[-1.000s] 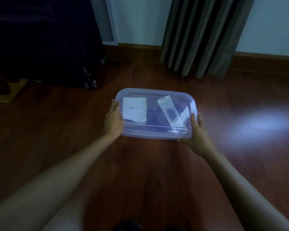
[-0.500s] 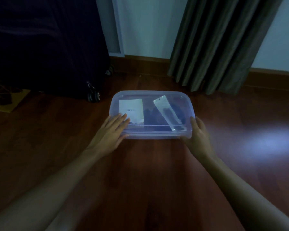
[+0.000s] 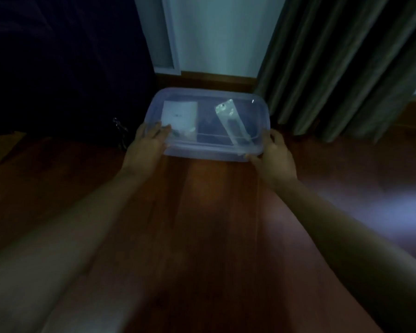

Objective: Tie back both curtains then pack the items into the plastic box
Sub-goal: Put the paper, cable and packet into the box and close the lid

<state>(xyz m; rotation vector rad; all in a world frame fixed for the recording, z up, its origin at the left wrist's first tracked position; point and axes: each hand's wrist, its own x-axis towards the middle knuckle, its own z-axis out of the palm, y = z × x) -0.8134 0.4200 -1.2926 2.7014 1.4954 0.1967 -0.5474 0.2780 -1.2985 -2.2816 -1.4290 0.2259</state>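
Note:
A translucent plastic box (image 3: 209,93) with its lid on sits on the wooden floor near the wall. Through the lid I see a white packet (image 3: 179,115) on the left and a clear plastic sleeve (image 3: 233,123) lying diagonally on the right, over something dark. My left hand (image 3: 147,145) lies flat with fingers spread on the lid's near left corner. My right hand (image 3: 274,155) grips the near right corner, thumb along the front edge. A grey-green curtain (image 3: 341,63) hangs just right of the box, down to the floor.
A large dark suitcase (image 3: 65,68) on wheels stands left of the box. A pale wall and wooden skirting board (image 3: 216,76) run behind it. A yellowish flat object (image 3: 3,150) lies at the far left. The room is dim, with a light patch on the floor at right.
The box has slid away from me toward the wall and curtain. My left hand went from gripping the box's left side to lying flat on the lid; my right hand stayed at the right corner.

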